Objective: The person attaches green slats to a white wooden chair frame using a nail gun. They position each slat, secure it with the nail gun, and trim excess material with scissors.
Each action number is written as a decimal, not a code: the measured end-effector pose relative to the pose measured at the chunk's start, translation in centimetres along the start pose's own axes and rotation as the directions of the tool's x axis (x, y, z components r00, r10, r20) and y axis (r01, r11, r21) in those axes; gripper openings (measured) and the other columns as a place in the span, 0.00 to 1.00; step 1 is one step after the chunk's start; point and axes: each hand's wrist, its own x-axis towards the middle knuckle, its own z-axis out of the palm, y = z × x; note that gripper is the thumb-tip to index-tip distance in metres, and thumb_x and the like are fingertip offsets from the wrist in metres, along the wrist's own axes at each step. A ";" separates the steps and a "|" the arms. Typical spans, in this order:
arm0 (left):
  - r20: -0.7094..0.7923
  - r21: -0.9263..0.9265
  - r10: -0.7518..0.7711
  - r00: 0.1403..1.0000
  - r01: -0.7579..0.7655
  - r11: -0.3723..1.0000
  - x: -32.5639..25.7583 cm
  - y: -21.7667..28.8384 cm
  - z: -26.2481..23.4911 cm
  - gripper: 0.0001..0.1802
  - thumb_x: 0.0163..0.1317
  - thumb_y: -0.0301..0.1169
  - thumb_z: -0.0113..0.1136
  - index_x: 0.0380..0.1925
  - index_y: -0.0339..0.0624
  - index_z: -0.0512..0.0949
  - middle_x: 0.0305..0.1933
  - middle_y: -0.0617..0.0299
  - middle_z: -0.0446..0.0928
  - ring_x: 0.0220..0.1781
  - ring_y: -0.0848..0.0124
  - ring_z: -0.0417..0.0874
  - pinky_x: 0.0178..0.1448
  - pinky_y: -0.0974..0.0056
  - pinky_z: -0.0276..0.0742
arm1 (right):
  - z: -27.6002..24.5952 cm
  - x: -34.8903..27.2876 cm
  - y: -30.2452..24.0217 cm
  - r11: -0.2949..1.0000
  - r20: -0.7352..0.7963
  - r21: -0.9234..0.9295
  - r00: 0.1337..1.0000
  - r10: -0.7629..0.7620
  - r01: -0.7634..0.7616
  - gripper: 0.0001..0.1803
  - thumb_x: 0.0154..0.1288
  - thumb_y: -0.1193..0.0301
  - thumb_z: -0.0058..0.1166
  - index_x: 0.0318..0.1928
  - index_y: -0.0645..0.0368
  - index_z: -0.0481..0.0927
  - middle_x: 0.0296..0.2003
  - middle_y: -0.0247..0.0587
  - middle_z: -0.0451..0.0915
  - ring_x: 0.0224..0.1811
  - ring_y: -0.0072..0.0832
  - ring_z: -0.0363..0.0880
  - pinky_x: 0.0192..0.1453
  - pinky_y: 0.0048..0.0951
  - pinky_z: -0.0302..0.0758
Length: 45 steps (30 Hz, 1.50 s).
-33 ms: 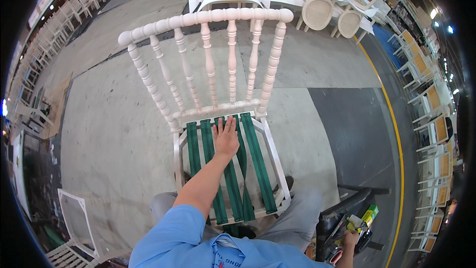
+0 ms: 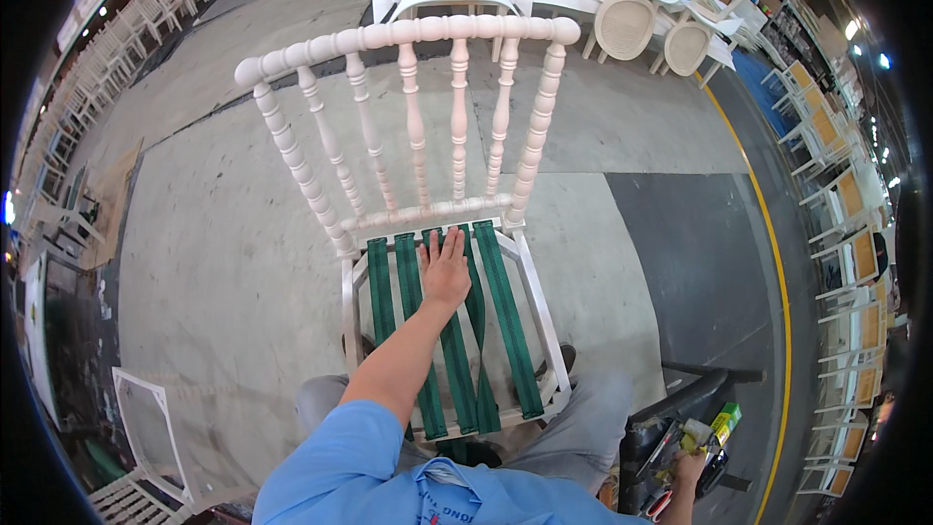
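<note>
A pale pinkish-white chair frame (image 2: 416, 31) with a turned spindle back stands in front of me, between my knees. Several green webbing straps (image 2: 505, 311) run from front to back across its seat opening, and one loose strap (image 2: 477, 331) hangs twisted. My left hand (image 2: 445, 277) lies on the straps by the rear seat rail, fingers stretched out and slightly spread, palm down. Low on the right, my right hand (image 2: 688, 470) is closed round a yellowish tool whose kind I cannot make out, over a black tool holder (image 2: 641, 442).
A green-yellow box (image 2: 726, 420) and red-handled scissors (image 2: 659, 503) lie in the tool holder. Another white chair frame (image 2: 155, 428) is at the lower left. White chairs (image 2: 622, 24) are piled at the back, and a row of chairs (image 2: 850, 253) lines the right side.
</note>
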 end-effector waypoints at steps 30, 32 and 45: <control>-0.082 -0.248 -0.018 0.996 -0.003 0.969 0.9 -2.2 1.1 0.39 0.67 0.31 0.57 0.81 0.52 0.65 0.88 0.68 0.57 0.90 0.51 0.49 0.89 0.35 0.44 | 48.4 -16.6 -37.2 0.946 0.793 0.268 0.517 -0.323 0.181 0.15 0.75 0.62 0.68 0.43 0.63 0.85 0.32 0.34 0.83 0.18 0.23 0.77 0.19 0.26 0.73; -0.155 -0.279 -0.017 0.988 -0.027 0.960 0.8 -2.2 1.0 0.36 0.71 0.32 0.52 0.81 0.50 0.66 0.87 0.67 0.58 0.90 0.51 0.49 0.90 0.35 0.42 | 48.7 -16.7 -37.2 0.931 0.805 0.318 0.467 -0.365 0.179 0.14 0.75 0.62 0.68 0.43 0.63 0.85 0.32 0.34 0.83 0.18 0.22 0.77 0.19 0.26 0.72; -0.166 -0.351 -0.057 0.984 -0.005 0.936 0.6 -2.6 1.8 0.40 0.64 0.28 0.59 0.79 0.44 0.67 0.87 0.58 0.57 0.89 0.44 0.50 0.89 0.35 0.45 | 48.8 -16.9 -36.6 0.939 0.800 0.284 0.491 -0.344 0.195 0.15 0.75 0.63 0.67 0.48 0.64 0.84 0.36 0.40 0.86 0.17 0.23 0.77 0.18 0.28 0.72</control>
